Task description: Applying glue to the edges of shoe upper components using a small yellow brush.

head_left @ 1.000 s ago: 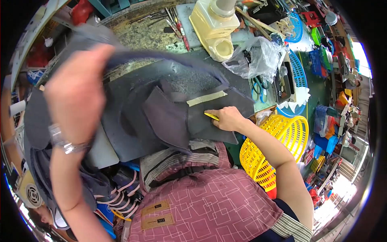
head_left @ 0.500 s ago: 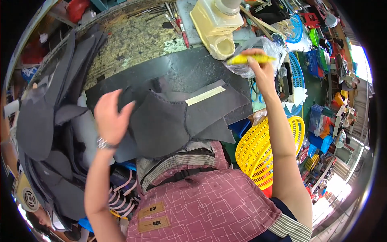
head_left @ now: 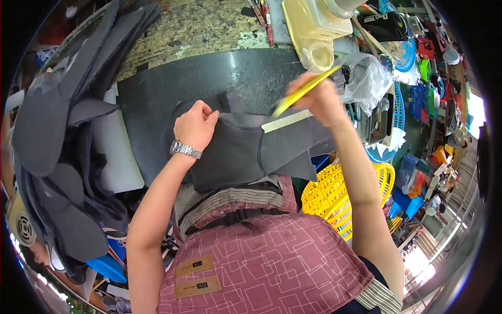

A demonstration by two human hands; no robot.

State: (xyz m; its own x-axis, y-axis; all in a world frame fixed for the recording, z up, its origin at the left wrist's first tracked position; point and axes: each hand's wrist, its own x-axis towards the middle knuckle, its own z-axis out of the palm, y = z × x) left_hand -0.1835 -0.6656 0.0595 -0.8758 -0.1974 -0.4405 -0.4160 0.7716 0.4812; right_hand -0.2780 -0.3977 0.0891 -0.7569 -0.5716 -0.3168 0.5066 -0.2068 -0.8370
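A dark grey fabric piece [head_left: 230,154] with stitched seams lies over a black mat [head_left: 157,94] at the table's near edge, close to my body. A pale strip [head_left: 282,121] runs along its upper right edge. My left hand [head_left: 196,128], with a metal watch at the wrist, is closed at the upper left edge of the piece, fingers curled and thumb against it. Above the strip, my right hand [head_left: 319,99] is closed round a long yellow tool [head_left: 299,97]. The tool slants down to the left; motion smears it, so its exact kind and tip are unclear.
A beige plastic container [head_left: 319,31] with an open spout stands at the back, beside a clear plastic bag [head_left: 366,78]. Dark grey fabric pieces [head_left: 42,131] are heaped at the left. A yellow basket [head_left: 327,193] sits at the right, near red pens [head_left: 269,23] farther back.
My left hand has moved right and closed on the edge of the fabric piece. My right hand has brought the yellow tool from beside the container down and left, over the piece.
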